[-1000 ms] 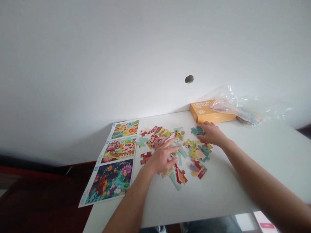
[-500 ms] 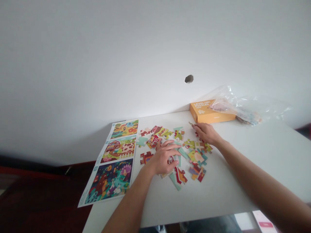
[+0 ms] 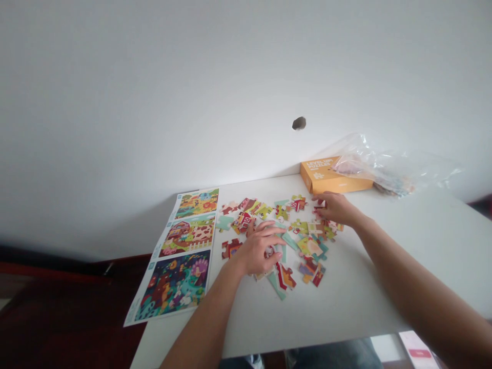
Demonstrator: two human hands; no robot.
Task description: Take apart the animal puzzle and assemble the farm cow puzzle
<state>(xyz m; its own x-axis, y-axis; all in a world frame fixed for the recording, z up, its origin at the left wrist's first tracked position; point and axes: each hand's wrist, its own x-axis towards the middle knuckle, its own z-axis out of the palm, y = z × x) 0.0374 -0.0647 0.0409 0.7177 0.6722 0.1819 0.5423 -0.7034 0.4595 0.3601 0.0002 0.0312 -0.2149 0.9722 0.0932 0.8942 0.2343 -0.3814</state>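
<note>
Cardboard jigsaw pieces [image 3: 311, 247], knobbed, lie under the left hand [image 3: 261, 251] and right hand [image 3: 334, 208].

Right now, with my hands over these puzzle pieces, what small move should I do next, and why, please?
Probably slide the red barn piece beside your left hand toward the printed picture sheet. It lies close to that hand, and its red barn seems to match the farm picture on the sheet.

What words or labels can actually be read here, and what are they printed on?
"LEVEL UP! PUZZLES" is on the top of the orange box.
The smaller print beneath it on the box is too small to read.
The marks on the margin of the picture sheet are too small to read.
The label on the pink item is too blurred to read.
</note>
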